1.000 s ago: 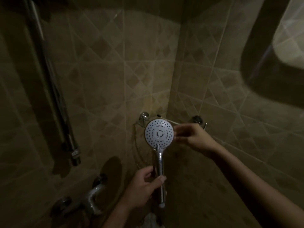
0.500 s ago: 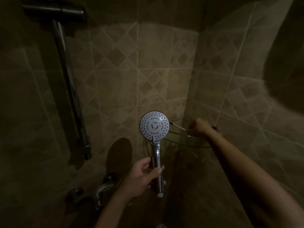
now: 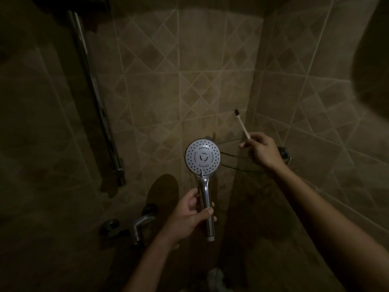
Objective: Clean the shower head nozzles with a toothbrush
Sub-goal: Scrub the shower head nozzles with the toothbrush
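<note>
Shower head (image 3: 203, 155) sits centre frame, round white face with rings of small nozzle holes turned toward the camera, chrome handle (image 3: 206, 203) running down from it, roughly upright. Left hand (image 3: 190, 216) wrapped around the handle low down, thumb across the front, fingers curled behind, firmly closed on it. Bottom end of the handle sticks out below the hand. Toothbrush (image 3: 242, 125) is up and to the right of the shower head, well apart from it, not touching the nozzles. It is tilted, dark bristle end at upper left, pale handle slanting down right into the right hand (image 3: 263, 150). Right hand pinches the lower end of the toothbrush between fingers and thumb, closed on it, arm reaching in from the lower right. Just below and behind the right hand is a thin wire corner shelf (image 3: 237, 158) fixed in the corner where two walls meet, with a dark mount (image 3: 284, 152) on the right wall beside the wrist. Walls are tan tile (image 3: 200, 60) with diamond pattern, dim light. Left side: a chrome vertical slide bar (image 3: 94, 95) on the wall, ending above the tap. Chrome tap (image 3: 139, 224) at lower left, below and left of the left hand, details hard to read in the dark. Large dark blurred shape at upper right edge, cannot tell what it is.
</note>
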The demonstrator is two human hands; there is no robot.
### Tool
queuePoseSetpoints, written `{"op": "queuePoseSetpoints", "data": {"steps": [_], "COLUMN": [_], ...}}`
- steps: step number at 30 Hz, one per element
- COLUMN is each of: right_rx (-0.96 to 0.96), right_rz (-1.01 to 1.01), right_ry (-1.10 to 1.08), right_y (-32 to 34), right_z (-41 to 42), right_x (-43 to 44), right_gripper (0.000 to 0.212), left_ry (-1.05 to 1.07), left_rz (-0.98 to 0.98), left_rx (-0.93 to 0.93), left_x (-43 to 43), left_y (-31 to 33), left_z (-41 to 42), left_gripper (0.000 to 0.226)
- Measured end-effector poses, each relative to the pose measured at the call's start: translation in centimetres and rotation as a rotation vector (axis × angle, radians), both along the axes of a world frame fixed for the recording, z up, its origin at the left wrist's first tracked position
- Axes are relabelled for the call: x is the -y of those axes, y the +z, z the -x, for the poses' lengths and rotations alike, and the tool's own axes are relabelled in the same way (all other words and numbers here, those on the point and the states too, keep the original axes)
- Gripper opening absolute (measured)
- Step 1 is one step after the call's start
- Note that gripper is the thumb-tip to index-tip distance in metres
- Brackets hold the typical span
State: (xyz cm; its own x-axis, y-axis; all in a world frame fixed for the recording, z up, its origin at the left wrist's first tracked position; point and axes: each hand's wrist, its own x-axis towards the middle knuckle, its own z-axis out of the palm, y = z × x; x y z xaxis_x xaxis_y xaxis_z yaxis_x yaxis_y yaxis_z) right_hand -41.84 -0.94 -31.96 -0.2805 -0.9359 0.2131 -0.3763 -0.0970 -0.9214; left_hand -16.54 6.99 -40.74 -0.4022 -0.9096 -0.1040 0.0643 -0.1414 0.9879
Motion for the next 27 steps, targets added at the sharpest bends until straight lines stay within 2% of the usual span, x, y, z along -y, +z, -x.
{"op": "queuePoseSetpoints", "data": {"steps": [2,5,9,11,13,17,19,22,27], "right_rx": [0.059,-0.009,-0.032,-0.016,-0.061,-0.198,-0.267,-0.356,-0.492], "right_rz": [-0.063,-0.089,-0.107,-0.131,-0.17,-0.23,-0.248,-0.254,-0.275], "right_ry": [0.07,0.138,0.196,0.194,0.14,0.045,0.001,-0.053,-0.074], "right_y": [-0.4,-1.9,-5.2,-7.2,-9.1,-12.4,-13.8,-14.9,-16.5], "right_z": [-1.5,-3.0,-4.1,-4.8,-5.7,-7.1,-7.9,-9.0,-9.7], "right_x": [-2.8,-7.0,-12.1,-14.1,-15.8,-18.8,-20.3,-22.6,-26.2], "right_gripper": [0.025,0.029,0.025,0.022,0.02,0.019,0.021,0.025,0.02], "left_ry": [-0.007,-0.022,-0.039,-0.027,-0.021,-0.052,-0.059,-0.098,-0.166], "left_rz": [-0.007,-0.061,-0.211,-0.259,-0.274,-0.302,-0.332,-0.342,-0.267], "left_rx": [-0.024,-0.094,-0.253,-0.271,-0.222,-0.129,-0.047,0.034,0.188], "left_x": [-0.5,-1.3,-2.9,-3.8,-4.6,-6.6,-7.6,-9.3,-11.9], "left_y": [-0.4,-1.4,-3.1,-4.0,-5.4,-8.2,-9.7,-11.2,-12.2], "left_z": [0.0,-0.1,-0.5,-0.8,-1.3,-2.1,-2.4,-2.9,-3.7], "left_gripper": [0.058,0.048,0.038,0.036,0.035,0.014,0.025,0.018,0.018]}}
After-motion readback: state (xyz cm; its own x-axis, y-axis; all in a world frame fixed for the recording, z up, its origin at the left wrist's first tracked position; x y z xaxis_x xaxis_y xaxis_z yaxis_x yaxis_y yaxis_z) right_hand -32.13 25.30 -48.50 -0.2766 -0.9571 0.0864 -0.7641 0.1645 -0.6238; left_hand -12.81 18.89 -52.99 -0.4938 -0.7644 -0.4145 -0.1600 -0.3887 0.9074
